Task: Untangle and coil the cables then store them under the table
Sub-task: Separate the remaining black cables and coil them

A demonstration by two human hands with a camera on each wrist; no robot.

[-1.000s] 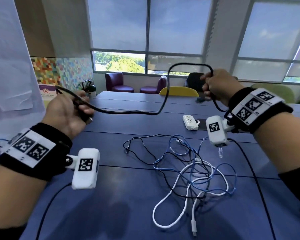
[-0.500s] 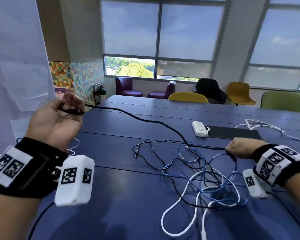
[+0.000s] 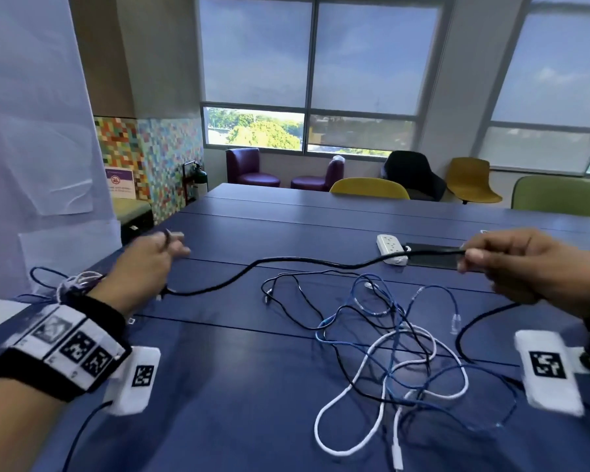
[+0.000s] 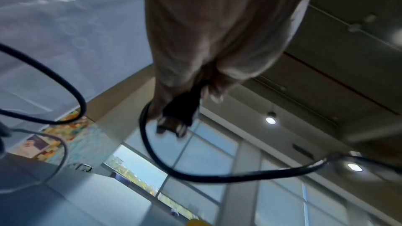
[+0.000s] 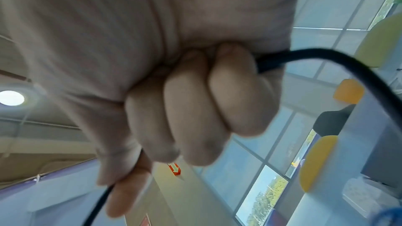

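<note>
Above the tangle (image 3: pixel 399 356), my left hand (image 3: pixel 143 267) pinched the black cable's (image 3: pixel 286 264) plug, right hand (image 3: pixel 525 267) fingers clamped it, stretching it for coiling.

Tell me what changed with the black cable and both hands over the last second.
The right hand dropped to the tangle, then pulled right, drawing the black cable from a raised loop into a low span. The left hand lowered, still gripping the plug end. The tangled pile stayed put.

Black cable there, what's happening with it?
A person has the black cable stretched between both hands above the blue table. The left hand holds its plug end, the right hand grips it further along. A tangle of blue, white and thin black cables lies unsorted on the table below.
</note>
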